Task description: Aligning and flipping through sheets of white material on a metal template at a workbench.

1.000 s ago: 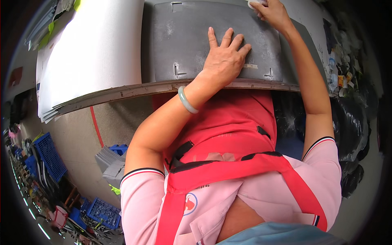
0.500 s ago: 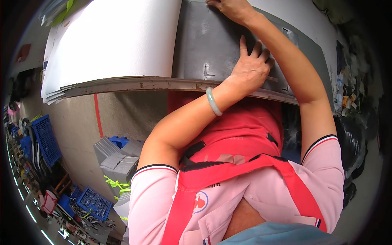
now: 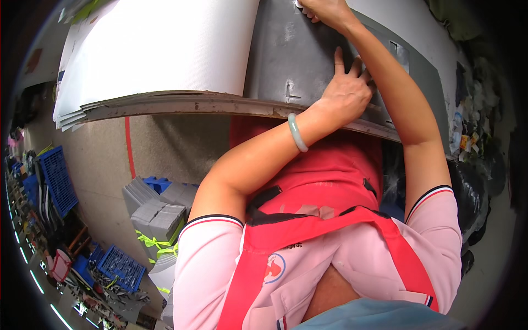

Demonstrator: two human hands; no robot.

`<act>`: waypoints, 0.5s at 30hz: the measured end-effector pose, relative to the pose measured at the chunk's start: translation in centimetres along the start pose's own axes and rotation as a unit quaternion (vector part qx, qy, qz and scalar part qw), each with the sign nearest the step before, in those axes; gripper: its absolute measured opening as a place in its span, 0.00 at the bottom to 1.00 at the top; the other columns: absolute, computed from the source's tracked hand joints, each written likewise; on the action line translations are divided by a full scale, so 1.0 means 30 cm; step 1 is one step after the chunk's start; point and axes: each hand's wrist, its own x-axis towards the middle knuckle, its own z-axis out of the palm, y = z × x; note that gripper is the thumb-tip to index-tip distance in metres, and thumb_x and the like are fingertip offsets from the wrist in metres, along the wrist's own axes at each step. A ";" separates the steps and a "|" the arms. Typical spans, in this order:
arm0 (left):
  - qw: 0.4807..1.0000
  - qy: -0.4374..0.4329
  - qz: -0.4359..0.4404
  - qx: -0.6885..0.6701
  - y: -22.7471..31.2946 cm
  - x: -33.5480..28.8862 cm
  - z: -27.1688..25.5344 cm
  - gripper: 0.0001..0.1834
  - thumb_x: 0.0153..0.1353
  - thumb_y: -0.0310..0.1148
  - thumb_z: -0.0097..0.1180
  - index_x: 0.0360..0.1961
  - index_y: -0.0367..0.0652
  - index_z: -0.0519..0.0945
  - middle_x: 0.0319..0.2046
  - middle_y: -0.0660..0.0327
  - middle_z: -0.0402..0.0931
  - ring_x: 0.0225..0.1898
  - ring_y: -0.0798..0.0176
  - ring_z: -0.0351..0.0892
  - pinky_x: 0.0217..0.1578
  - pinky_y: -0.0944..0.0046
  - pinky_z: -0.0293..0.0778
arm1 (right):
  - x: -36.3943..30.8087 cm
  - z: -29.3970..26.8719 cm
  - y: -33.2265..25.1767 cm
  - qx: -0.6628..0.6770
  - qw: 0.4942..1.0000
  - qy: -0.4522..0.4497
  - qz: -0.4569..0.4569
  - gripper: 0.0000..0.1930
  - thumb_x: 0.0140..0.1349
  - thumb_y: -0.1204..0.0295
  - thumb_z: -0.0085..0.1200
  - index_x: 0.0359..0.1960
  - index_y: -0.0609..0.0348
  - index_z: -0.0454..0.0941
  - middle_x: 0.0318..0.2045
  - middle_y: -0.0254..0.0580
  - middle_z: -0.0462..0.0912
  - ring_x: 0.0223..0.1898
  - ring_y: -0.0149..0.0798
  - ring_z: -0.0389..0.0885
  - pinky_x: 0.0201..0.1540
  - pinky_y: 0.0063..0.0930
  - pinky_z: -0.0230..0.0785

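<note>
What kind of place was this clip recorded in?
Probably a small workshop or factory floor. Both hands rest on a grey sheet on a worktable, beside stacked white sheets. Blue plastic crates and bundled grey pieces sit on the floor.

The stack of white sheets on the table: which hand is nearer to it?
Left. The left hand lies flat on the grey cardboard panel just right of the stack of white sheets; the right hand is farther up and right, at the panel's far edge.
</note>
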 end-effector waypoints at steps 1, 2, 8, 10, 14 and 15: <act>1.000 -0.006 0.004 0.014 0.000 -0.001 0.000 0.25 0.61 0.36 0.59 0.61 0.47 0.79 0.62 0.54 0.70 0.68 0.42 0.63 0.63 0.13 0.52 | 0.009 0.006 -0.004 -0.017 1.000 -0.001 -0.008 0.07 0.62 0.72 0.53 0.35 0.64 0.79 0.22 0.41 0.83 0.21 0.32 0.82 0.24 0.28 0.76; 0.999 -0.007 0.009 0.031 0.000 -0.003 0.001 0.25 0.61 0.36 0.59 0.61 0.47 0.79 0.63 0.54 0.69 0.68 0.42 0.64 0.62 0.13 0.52 | 0.014 0.008 -0.009 -0.033 0.999 -0.002 -0.015 0.08 0.62 0.71 0.54 0.36 0.64 0.79 0.22 0.41 0.83 0.21 0.33 0.82 0.24 0.27 0.77; 0.999 0.026 0.001 0.039 0.003 0.005 0.031 0.24 0.62 0.35 0.57 0.60 0.42 0.80 0.62 0.53 0.71 0.68 0.43 0.65 0.60 0.14 0.56 | -0.159 -0.029 -0.039 -0.020 0.996 -0.082 0.027 0.08 0.65 0.72 0.59 0.42 0.62 0.80 0.29 0.41 0.86 0.26 0.31 0.84 0.28 0.27 0.79; 0.996 -0.066 -0.058 -0.030 0.005 0.014 0.061 0.21 0.64 0.35 0.54 0.58 0.44 0.78 0.60 0.56 0.74 0.65 0.43 0.71 0.57 0.20 0.61 | -0.286 -0.008 -0.042 -0.002 0.986 -0.169 -0.005 0.11 0.69 0.66 0.57 0.43 0.61 0.79 0.24 0.33 0.79 0.23 0.24 0.75 0.24 0.19 0.69; 0.991 0.095 -0.040 -0.084 -0.017 -0.018 0.100 0.19 0.65 0.44 0.52 0.56 0.54 0.79 0.61 0.56 0.73 0.68 0.44 0.70 0.64 0.19 0.56 | -0.446 0.021 -0.067 -0.006 0.972 -0.236 0.008 0.08 0.64 0.72 0.54 0.36 0.67 0.78 0.21 0.39 0.82 0.20 0.28 0.78 0.23 0.22 0.71; 0.995 0.090 -0.007 -0.037 -0.025 -0.025 0.102 0.21 0.65 0.46 0.51 0.56 0.53 0.78 0.61 0.55 0.72 0.68 0.44 0.69 0.65 0.18 0.55 | -0.456 0.034 -0.079 -0.020 0.971 -0.239 0.009 0.08 0.64 0.72 0.54 0.35 0.67 0.78 0.22 0.41 0.82 0.21 0.29 0.79 0.24 0.24 0.72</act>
